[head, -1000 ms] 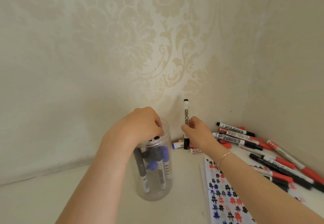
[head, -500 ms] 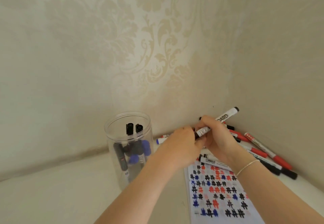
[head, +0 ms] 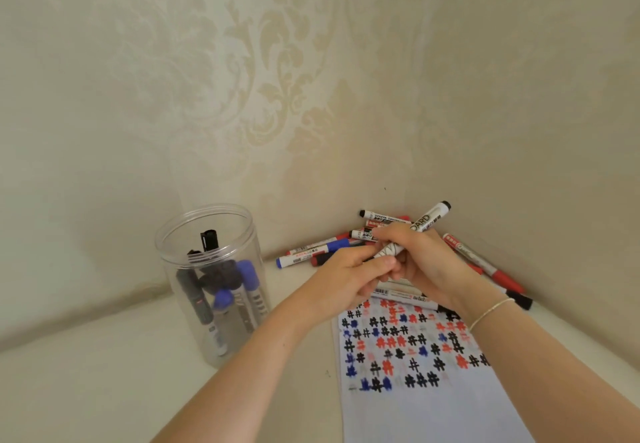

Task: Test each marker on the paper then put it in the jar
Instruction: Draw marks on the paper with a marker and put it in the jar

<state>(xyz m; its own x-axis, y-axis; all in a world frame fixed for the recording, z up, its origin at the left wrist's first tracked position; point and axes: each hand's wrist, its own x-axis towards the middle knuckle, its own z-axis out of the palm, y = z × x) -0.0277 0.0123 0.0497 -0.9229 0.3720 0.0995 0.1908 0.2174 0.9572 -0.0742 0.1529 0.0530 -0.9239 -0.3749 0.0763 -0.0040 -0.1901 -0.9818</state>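
Observation:
My right hand (head: 424, 264) grips a white whiteboard marker (head: 428, 218) by its barrel, its black rear end pointing up and to the right. My left hand (head: 349, 278) pinches the marker's lower end, where the cap is hidden under my fingers. Both hands hover above the top edge of the paper (head: 415, 366), which is covered with black, red and blue hash marks. The clear plastic jar (head: 207, 286) stands to the left with several black and blue markers inside.
A pile of red, black and blue markers (head: 322, 252) lies in the corner behind and to the right of my hands. Patterned walls close in at the back and right. The surface is cream white.
My left hand left the jar's rim and came over to the marker's lower end. My right hand tilted the marker from upright to slanted and brought it above the paper.

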